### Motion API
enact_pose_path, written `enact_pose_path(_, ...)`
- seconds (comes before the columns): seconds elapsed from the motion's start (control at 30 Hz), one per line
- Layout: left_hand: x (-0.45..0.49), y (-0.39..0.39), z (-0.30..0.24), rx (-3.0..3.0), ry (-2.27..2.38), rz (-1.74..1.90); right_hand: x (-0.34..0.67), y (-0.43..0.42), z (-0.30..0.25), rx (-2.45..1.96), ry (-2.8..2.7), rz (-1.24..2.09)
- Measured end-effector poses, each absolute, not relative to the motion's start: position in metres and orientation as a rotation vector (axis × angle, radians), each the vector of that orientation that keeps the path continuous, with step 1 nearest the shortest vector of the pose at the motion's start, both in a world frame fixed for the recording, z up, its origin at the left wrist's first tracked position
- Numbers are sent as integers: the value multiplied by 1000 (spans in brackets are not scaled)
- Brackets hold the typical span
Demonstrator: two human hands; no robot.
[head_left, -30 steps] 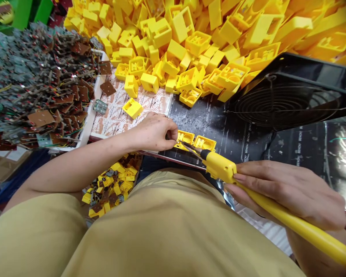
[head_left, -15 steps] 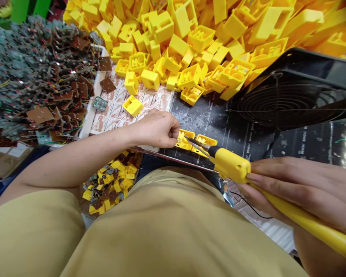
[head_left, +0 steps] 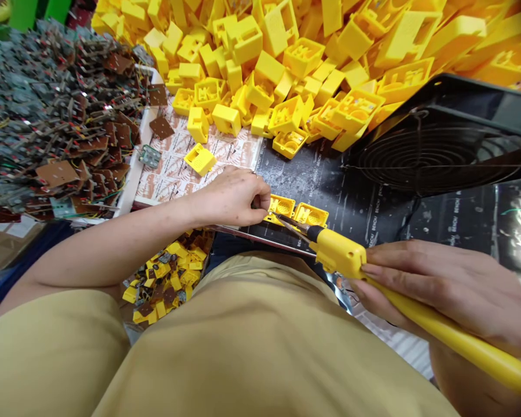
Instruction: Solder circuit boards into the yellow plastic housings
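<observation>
My right hand [head_left: 443, 284] grips a yellow soldering iron [head_left: 341, 253], with a black collar and a thin metal rod alongside its tip. The tip points left and reaches the near edge of an open yellow plastic casing [head_left: 284, 205]. A second yellow casing [head_left: 311, 214] lies against its right side, open face up, with a round grille inside. At the first casing's left edge, my left hand [head_left: 238, 197] is closed in a pinch. Whatever its fingertips hold is hidden or too small to name.
Many yellow casings [head_left: 226, 119] are heaped at the back. Circuit boards with wires [head_left: 56, 174] pile up at the left behind a white rim [head_left: 132, 168]. A black fan [head_left: 434, 150] stands at the right. Below the bench edge, a box holds yellow parts [head_left: 169, 272].
The soldering iron and my right hand have shifted slightly left and down, bringing the tip toward my left fingertips. My left hand has turned a little, still pinched at the casing.
</observation>
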State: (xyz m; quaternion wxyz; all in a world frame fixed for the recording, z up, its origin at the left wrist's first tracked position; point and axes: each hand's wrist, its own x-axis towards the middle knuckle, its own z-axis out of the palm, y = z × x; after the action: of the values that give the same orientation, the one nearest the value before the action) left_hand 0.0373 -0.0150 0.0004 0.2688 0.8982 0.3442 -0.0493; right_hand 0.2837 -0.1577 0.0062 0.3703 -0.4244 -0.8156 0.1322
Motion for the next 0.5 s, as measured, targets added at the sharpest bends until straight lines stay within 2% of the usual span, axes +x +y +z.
enact_pose_path(0.2,35,-16,-1,2439,928,-98,280,-145,17,-883,-2234,271)
enact_pose_path(0.5,36,-12,-5,2354,1019,102,303,-161,2,-1243,-2009,337)
